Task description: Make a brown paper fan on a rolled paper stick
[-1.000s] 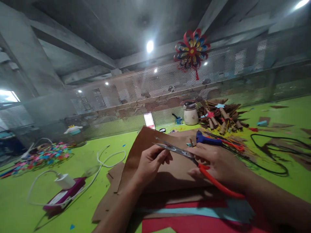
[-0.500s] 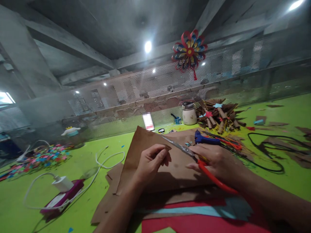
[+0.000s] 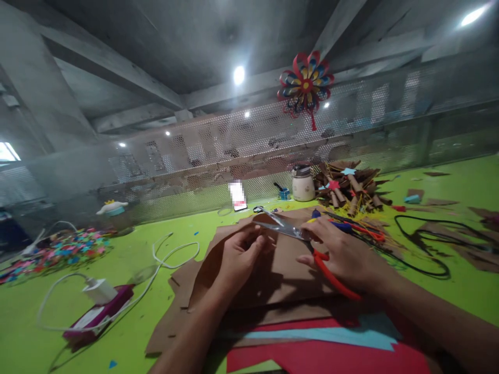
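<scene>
My left hand point(image 3: 245, 254) pinches the raised edge of a brown paper sheet point(image 3: 212, 259), which bends up in a curve around it. In my right hand point(image 3: 339, 254) is a pair of scissors point(image 3: 331, 275) with red handles. Their blades are spread and point left, close to the fingertips of my left hand and the paper edge. Whether the blades touch the paper I cannot tell. More brown paper point(image 3: 167, 322) lies beneath, partly under my forearm. Nearer to me are a light blue paper strip point(image 3: 331, 335) and red paper point(image 3: 327, 358).
A purple power strip point(image 3: 97, 317) with a white cable lies left. Behind it are colourful paper stars point(image 3: 78, 249). A phone point(image 3: 237, 195), a white jar point(image 3: 303, 184) and a heap of brown paper bundles point(image 3: 346, 187) stand at the back. A black cable point(image 3: 421, 265) curls at right.
The scissor blades have opened wider. The paper's upper corner has come down and its edge now curls around my left hand.
</scene>
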